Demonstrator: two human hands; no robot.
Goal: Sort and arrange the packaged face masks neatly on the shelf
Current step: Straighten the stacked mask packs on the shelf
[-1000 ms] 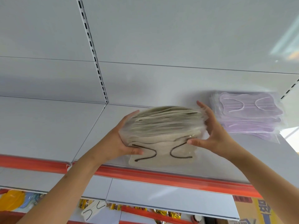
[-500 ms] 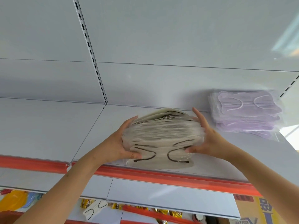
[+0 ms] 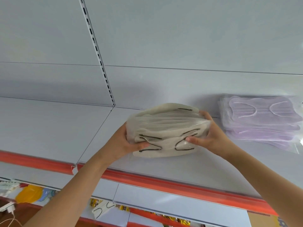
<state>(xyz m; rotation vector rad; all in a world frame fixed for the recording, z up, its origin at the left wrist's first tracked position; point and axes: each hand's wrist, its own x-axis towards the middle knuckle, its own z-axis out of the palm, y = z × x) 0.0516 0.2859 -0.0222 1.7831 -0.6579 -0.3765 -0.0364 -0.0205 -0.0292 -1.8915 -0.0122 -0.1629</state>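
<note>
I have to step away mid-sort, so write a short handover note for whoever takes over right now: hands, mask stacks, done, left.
Left hand grips the left end of the beige mask stack; right hand grips its right end, thumb on the front.
The beige stack sits on the upper shelf, its bottom pack jutting forward.
Done: the purple mask stack lies at the back right of the same shelf.
Left: square up the beige stack and let go. A loose beige mask and yellow packs lie on the lower level, unsorted.

Both hands (image 3: pixel 165 142) raised, forearms outstretched, fingers curled inward.
</note>
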